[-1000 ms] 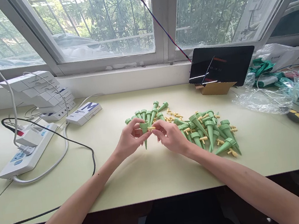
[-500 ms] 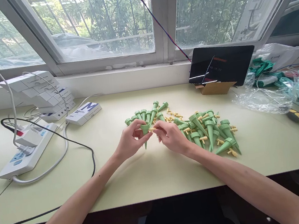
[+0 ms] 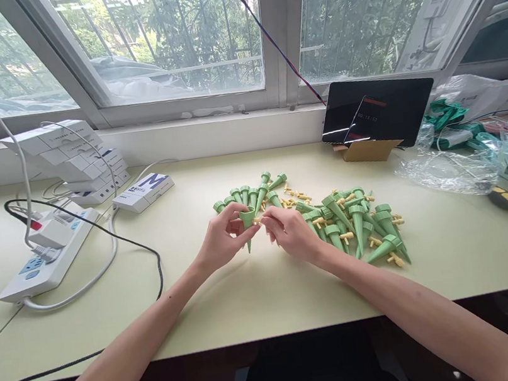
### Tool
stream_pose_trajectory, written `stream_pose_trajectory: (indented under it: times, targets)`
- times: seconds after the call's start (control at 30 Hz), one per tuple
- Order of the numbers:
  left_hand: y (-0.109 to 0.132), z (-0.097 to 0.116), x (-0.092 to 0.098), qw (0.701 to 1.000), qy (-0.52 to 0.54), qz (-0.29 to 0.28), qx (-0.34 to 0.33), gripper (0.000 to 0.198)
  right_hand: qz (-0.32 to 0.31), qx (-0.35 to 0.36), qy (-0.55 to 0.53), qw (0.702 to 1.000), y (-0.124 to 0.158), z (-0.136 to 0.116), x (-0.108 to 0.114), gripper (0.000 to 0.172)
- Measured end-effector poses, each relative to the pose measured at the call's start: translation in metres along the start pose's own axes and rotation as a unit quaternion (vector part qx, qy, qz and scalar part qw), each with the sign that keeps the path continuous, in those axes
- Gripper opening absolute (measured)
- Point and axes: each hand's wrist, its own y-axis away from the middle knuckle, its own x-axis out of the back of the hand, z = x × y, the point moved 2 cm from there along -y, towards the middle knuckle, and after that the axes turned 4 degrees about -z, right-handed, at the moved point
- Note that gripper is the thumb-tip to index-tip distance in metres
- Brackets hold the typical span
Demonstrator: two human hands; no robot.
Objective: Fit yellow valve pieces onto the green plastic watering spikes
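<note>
My left hand (image 3: 221, 241) is closed around a green cone-shaped spike (image 3: 247, 222), held point down just above the pale green table (image 3: 231, 296). My right hand (image 3: 291, 232) pinches a small yellow valve piece (image 3: 258, 220) against the side of the spike's wide top. Behind the hands lies a row of bare green spikes (image 3: 251, 194). To the right is a heap of green spikes with yellow pieces on them (image 3: 359, 225). Loose yellow pieces (image 3: 294, 197) are scattered between the two groups.
A white power strip (image 3: 44, 254) with plugs and a black cable (image 3: 113, 237) lies at the left, beside stacked white boxes (image 3: 72, 160). A dark tablet (image 3: 376, 112) leans on a cardboard box. Plastic bags (image 3: 446, 168), green items and a yellow-black tool (image 3: 503, 199) are at the right.
Both hands hold nearly the same pose; the right fingers shift slightly at the spike's top with the yellow piece. The view has shifted a touch.
</note>
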Motion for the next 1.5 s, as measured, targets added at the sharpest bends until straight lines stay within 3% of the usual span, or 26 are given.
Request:
stream_pose_trajectory:
  times: [0.2,0.5,1.5]
  targets:
    - [-0.0007,0.0016,-0.0001,1.0,0.017,-0.003,0.013,0.031,0.005,0.013,-0.023,1.0,0.0005,-0.002,-0.0005,0.013]
    - [0.001,-0.0005,-0.0005,0.999,-0.032,-0.004,-0.03,0.025,0.004,0.008,0.021,1.0,-0.0012,-0.003,0.0017,0.016]
    - [0.0009,-0.0063,-0.0006,0.999,-0.008,-0.025,-0.018,0.026,-0.014,0.01,0.03,0.999,-0.0008,-0.0008,0.0013,0.025]
